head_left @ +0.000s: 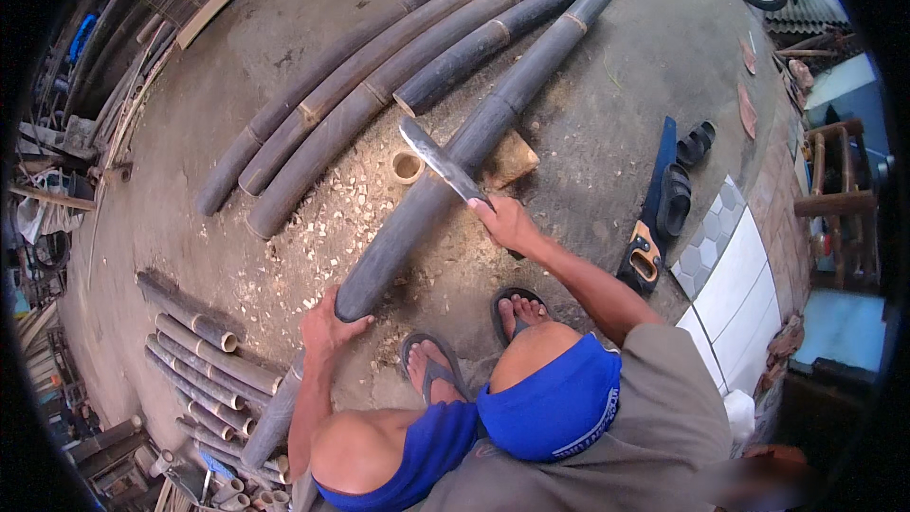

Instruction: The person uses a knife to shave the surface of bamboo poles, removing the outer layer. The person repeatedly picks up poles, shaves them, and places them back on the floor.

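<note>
A grey-brown shirt (654, 398) and blue shorts (559, 398) lay nearest; the left hand (330, 324) had its fingers around a bamboo pole (410, 228), the right hand (512, 226) around a machete (438, 161).

Black sandals (674, 203) near white tiles (742, 299)

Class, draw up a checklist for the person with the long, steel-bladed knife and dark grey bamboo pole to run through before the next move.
1. Left bare hand away from the long, steel-bladed knife: ok, at the near end of the dark grey bamboo pole.
2. Right bare hand behind the blade: ok.
3. Pole steady on the pale, squared wooden block: cannot tell, contact hidden.
4. Toes covered: not ok, black open sandals.
5. Pale, flat wood chips swept up: not ok, scattered.
6. Dark-bladed, tan-handled saw clear of the pole: ok.
</note>
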The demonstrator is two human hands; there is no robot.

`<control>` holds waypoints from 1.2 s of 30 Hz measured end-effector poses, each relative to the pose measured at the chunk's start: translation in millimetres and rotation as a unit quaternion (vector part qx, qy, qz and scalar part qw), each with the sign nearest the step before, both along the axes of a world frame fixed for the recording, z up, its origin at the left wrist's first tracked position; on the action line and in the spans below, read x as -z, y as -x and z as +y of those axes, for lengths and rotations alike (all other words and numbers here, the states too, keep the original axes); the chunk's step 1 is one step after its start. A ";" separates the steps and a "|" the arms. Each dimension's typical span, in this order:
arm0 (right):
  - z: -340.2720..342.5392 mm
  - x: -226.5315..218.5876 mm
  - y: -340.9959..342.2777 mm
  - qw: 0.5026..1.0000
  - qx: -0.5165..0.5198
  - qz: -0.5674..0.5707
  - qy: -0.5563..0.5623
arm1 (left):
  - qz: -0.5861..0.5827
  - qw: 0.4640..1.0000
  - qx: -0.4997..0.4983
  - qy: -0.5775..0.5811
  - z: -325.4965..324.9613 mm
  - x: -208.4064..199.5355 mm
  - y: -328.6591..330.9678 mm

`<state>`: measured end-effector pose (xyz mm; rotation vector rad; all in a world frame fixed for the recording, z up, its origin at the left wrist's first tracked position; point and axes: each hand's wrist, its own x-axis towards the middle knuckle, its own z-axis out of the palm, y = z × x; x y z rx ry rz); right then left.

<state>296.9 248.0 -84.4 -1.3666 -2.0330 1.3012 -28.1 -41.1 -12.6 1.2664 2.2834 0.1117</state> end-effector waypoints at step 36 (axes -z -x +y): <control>-6.2 9.7 -0.3 0.989 -0.116 -0.087 -0.036 | -0.316 0.944 -0.091 0.036 22.6 0.9 40.1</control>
